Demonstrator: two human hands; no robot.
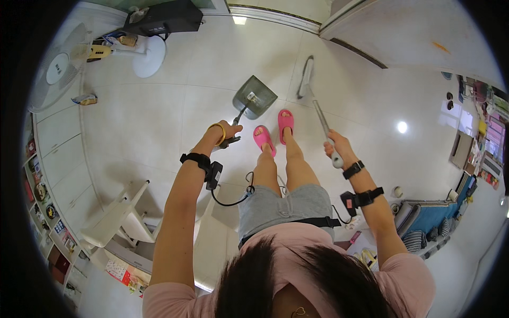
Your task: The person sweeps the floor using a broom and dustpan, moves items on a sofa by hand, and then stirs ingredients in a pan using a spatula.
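Note:
My left hand [229,133] is closed around the handle of a long-handled grey dustpan [262,97], whose pan lies at the floor ahead of my feet. A black clip-like part sticks out by my fingers. My right hand [336,149] grips the light grey stick of a broom or floor sweeper [306,77]. Its long narrow head, slightly blurred, is at the floor to the right of the dustpan and apart from it. Pink slippers [285,125] are on my feet, between the two tools.
A white pedestal fan [149,57] and a black case [163,19] are at the upper left, with a small snack-like packet [84,99] below. White chairs [115,222] stand behind at left. A sliding-door track [274,18] crosses the top. A blue sofa [431,216] is at right.

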